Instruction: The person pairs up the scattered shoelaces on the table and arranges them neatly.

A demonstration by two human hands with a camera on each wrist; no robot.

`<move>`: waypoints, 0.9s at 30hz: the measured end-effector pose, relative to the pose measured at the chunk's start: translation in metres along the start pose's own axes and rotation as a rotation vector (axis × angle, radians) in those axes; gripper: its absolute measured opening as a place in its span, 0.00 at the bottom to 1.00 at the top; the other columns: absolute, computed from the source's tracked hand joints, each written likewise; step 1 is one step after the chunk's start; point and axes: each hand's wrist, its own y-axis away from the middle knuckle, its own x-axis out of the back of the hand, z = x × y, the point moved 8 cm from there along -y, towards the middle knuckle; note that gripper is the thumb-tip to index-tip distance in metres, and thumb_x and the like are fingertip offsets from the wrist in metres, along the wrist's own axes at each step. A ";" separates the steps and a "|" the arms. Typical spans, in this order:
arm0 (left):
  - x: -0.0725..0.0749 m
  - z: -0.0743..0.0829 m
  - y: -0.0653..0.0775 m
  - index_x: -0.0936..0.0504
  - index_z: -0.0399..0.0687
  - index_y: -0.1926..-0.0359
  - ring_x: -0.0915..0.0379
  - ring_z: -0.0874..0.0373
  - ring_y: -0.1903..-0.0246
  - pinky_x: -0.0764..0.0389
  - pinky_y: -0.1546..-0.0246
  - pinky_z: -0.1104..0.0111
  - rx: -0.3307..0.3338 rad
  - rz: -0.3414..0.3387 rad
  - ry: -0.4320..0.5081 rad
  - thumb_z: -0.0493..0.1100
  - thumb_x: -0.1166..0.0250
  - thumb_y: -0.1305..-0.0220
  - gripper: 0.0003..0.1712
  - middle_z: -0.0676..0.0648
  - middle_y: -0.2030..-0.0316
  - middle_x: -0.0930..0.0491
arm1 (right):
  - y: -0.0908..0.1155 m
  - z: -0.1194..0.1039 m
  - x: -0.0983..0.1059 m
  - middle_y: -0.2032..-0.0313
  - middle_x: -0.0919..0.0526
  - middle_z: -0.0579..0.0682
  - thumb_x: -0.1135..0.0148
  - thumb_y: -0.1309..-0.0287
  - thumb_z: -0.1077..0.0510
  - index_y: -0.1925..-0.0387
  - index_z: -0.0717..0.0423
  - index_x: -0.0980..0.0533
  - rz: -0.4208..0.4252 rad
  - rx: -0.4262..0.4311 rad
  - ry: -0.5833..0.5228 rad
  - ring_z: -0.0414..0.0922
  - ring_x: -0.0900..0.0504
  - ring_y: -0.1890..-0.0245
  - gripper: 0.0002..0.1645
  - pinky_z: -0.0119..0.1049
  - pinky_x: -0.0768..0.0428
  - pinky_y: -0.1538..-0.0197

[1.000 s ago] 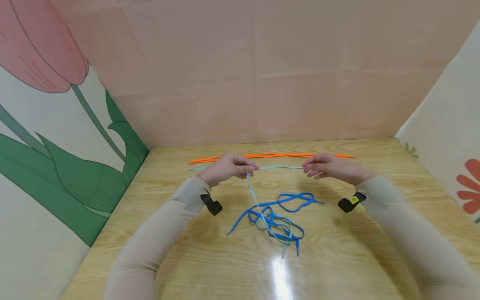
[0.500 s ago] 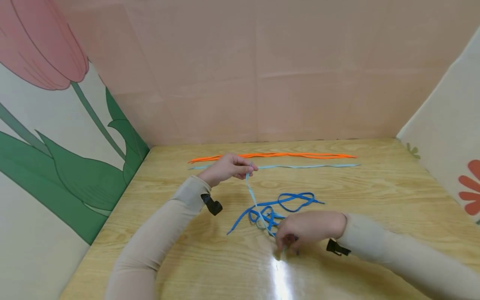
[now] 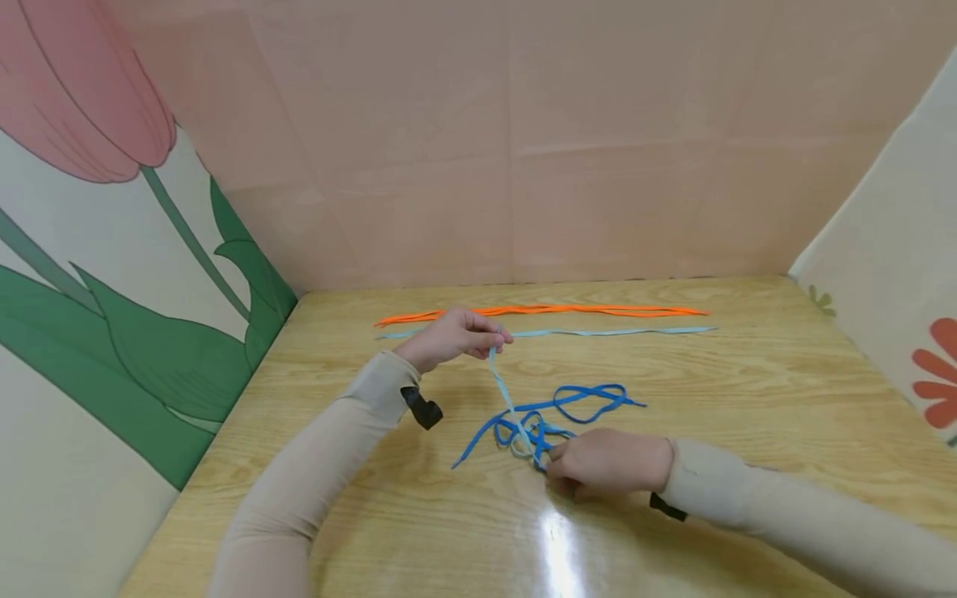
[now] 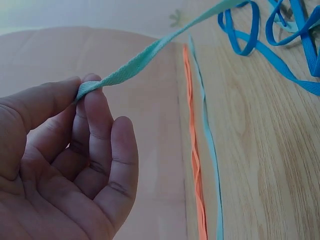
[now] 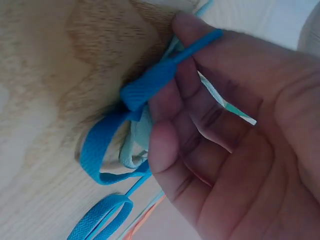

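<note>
My left hand [image 3: 458,336] pinches one end of a light blue shoelace [image 4: 131,70] between thumb and fingertips, raised above the table. From there the lace slants down into a loose tangle with a blue shoelace [image 3: 538,406]. Over that tangle is my right hand [image 3: 609,459], low near the tabletop. In the right wrist view its thumb and fingers pinch the light blue lace, whose end shows inside the hand. A tip of the blue lace [image 5: 155,82] lies across the thumb and fingers. Part of the tangle is hidden beneath the right hand.
Orange shoelaces [image 3: 553,309] lie stretched side to side near the back of the wooden table [image 3: 419,531]. Just in front of them, another light blue shoelace [image 3: 598,333] is laid straight. Pink sheeting [image 3: 508,166] stands behind, with flower-printed panels at both sides.
My right hand has left the straight light blue lace at the back, come down toward me to the tangle, and taken hold there. My left hand has stayed nearly still, keeping its pinch.
</note>
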 end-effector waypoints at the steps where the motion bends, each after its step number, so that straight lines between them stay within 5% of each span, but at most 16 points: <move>1: 0.001 0.000 0.000 0.15 0.40 0.59 0.21 0.54 0.61 0.18 0.55 0.66 0.005 0.003 -0.002 0.41 0.39 0.32 0.10 0.45 0.48 0.18 | 0.000 0.000 0.000 0.75 0.32 0.32 0.30 0.52 0.60 0.77 0.42 0.29 -0.011 0.003 -0.018 0.27 0.35 0.77 0.15 0.19 0.34 0.73; 6: 0.005 -0.001 0.002 0.15 0.41 0.56 0.21 0.50 0.56 0.19 0.54 0.65 0.031 0.027 0.005 0.41 0.39 0.31 0.10 0.46 0.49 0.17 | 0.004 -0.011 0.018 0.71 0.27 0.32 0.33 0.47 0.58 0.72 0.41 0.26 -0.004 0.130 -0.330 0.28 0.29 0.72 0.09 0.20 0.26 0.69; 13: 0.014 0.000 0.005 0.18 0.38 0.51 0.22 0.56 0.58 0.19 0.53 0.66 0.023 0.060 0.015 0.41 0.42 0.30 0.13 0.45 0.51 0.17 | 0.027 -0.011 0.097 0.64 0.20 0.52 0.44 0.40 0.73 0.62 0.58 0.27 0.293 0.473 -0.910 0.40 0.22 0.62 0.10 0.35 0.19 0.57; 20: 0.026 0.002 0.008 0.18 0.39 0.49 0.24 0.56 0.62 0.20 0.48 0.60 0.011 0.095 0.027 0.44 0.40 0.30 0.15 0.52 0.60 0.17 | 0.066 0.039 0.150 0.57 0.22 0.51 0.58 0.33 0.76 0.55 0.62 0.29 0.659 0.668 -1.306 0.45 0.24 0.58 0.14 0.36 0.23 0.52; 27: 0.055 0.003 0.014 0.21 0.36 0.48 0.24 0.59 0.63 0.21 0.49 0.61 -0.019 0.201 0.092 0.42 0.40 0.31 0.16 0.52 0.57 0.18 | 0.113 0.105 0.163 0.60 0.19 0.57 0.57 0.33 0.73 0.55 0.71 0.24 0.854 0.774 -1.804 0.50 0.27 0.62 0.15 0.40 0.30 0.56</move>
